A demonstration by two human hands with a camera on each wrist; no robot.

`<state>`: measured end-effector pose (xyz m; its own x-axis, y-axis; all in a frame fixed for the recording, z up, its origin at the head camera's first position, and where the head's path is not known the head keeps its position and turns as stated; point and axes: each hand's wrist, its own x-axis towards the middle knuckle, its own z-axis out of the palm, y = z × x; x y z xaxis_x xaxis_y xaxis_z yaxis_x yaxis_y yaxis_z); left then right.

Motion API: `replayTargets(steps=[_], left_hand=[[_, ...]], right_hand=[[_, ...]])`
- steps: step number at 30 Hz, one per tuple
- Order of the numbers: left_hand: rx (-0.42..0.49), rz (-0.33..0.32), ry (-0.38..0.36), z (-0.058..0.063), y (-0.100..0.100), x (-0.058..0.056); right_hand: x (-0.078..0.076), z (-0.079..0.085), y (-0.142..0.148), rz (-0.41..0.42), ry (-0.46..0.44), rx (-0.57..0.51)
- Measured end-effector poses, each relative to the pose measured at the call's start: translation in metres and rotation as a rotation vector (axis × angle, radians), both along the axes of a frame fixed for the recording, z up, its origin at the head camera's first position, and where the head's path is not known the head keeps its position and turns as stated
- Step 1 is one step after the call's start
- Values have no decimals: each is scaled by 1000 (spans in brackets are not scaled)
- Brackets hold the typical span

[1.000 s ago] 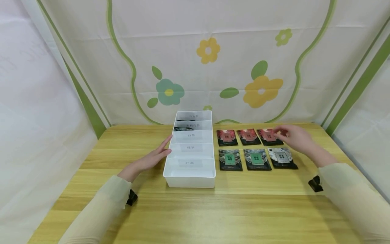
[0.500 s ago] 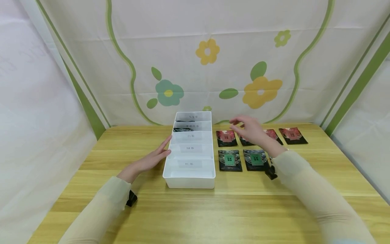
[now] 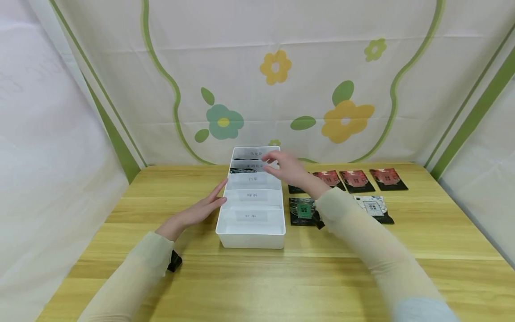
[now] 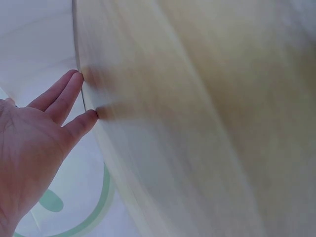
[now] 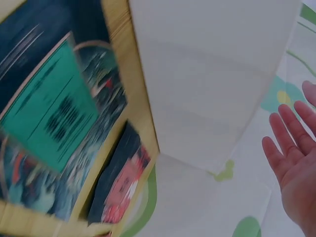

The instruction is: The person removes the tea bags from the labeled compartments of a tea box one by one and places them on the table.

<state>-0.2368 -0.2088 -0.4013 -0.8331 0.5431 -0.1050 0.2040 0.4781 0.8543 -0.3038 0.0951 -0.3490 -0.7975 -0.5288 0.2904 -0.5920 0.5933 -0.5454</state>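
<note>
A long white divided box (image 3: 251, 241) with printed paper labels stands on the wooden table. Straight fingers of my left hand (image 3: 199, 210) touch its left wall; the left wrist view shows the fingertips against that glossy side (image 4: 182, 148). Over the back part of the box hovers my right hand (image 3: 291, 169), its fingers loosely bent and nothing visible in them. Black tea sachets lie in the two rearmost compartments, one showing as a dark patterned edge (image 3: 243, 170). Right of the box, a green-labelled sachet (image 3: 303, 210) lies nearest, partly covered by the right wrist.
A back row holds red-labelled sachets (image 3: 356, 181), the leftmost partly behind my right hand. A white-labelled sachet (image 3: 374, 209) lies in front of them. My right sleeve (image 3: 354, 228) hides part of the front row. A flowered cloth (image 3: 273, 107) hangs behind the table.
My right hand has swept left, from above the rightmost red-labelled sachets across the row to over the box. My left hand, the box and the sachets have stayed in place.
</note>
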Motion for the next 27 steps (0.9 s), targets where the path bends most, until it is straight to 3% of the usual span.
replayTargets(steps=[7,18,27], left_hand=[[8,3,-2,0,-1,0],[4,-4,-11,2,1,1],[13,-2,-6,-1,-1,-1]], right_hand=[[-6,0,-26,-8,-66,129],[-14,-16,-39,16,-117,94],[-17,-24,-43,-16,-128,50]])
